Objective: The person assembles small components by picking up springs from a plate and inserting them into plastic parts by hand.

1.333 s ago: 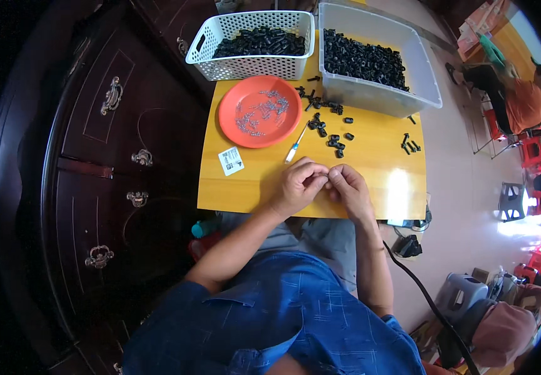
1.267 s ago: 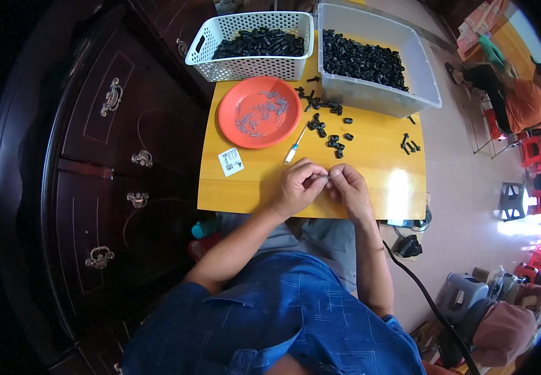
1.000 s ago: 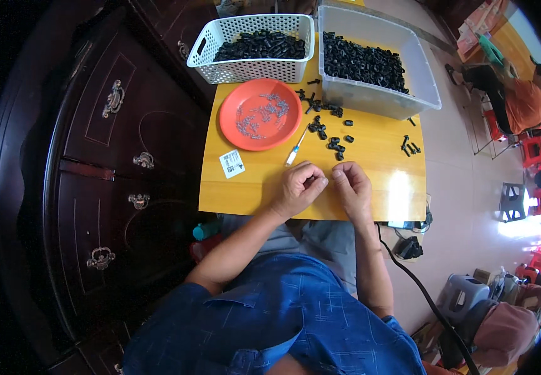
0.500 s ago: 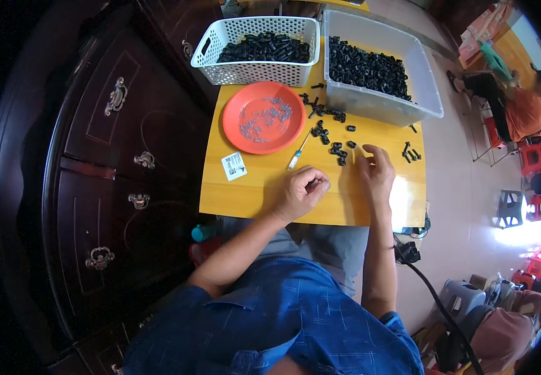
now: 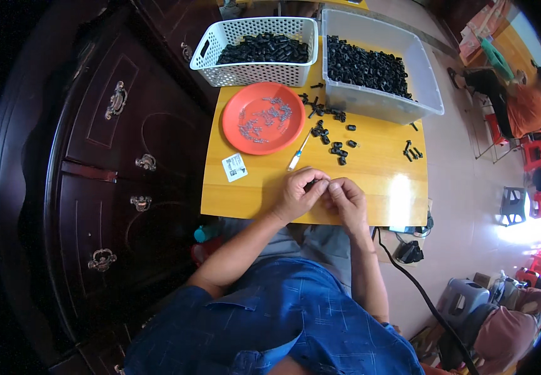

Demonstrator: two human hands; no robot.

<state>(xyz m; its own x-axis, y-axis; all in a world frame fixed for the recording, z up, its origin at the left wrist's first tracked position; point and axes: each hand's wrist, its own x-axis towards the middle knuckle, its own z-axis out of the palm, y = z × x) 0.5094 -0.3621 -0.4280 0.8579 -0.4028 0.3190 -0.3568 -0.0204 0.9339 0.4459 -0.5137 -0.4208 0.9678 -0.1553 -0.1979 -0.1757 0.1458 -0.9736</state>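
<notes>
My left hand (image 5: 300, 195) is curled near the table's front edge, closed on a small black plastic part that shows only as a dark bit between the fingers. My right hand (image 5: 349, 205) meets it there, thumb and fingertips pinched together against the left fingertips; what they pinch is too small to make out. Beyond the hands lie several loose black plastic pieces (image 5: 337, 150). A thin screwdriver (image 5: 296, 157) with a clear and blue handle rests on the wood left of those pieces. Small silvery screws (image 5: 277, 114) are scattered in an orange-red plate (image 5: 233, 132).
On the yellow wooden table (image 5: 258, 201) stand a white perforated basket (image 5: 255, 76) and a clear plastic bin (image 5: 377, 105), both holding many black parts. A white printed card (image 5: 234, 167) lies below the plate. Black bolt-like pieces (image 5: 412, 150) sit at right. Dark cabinets line the left.
My right hand has moved left and nearer, from beside the loose black pieces to my left hand, and its fingers have closed. The left hand has stayed almost still.
</notes>
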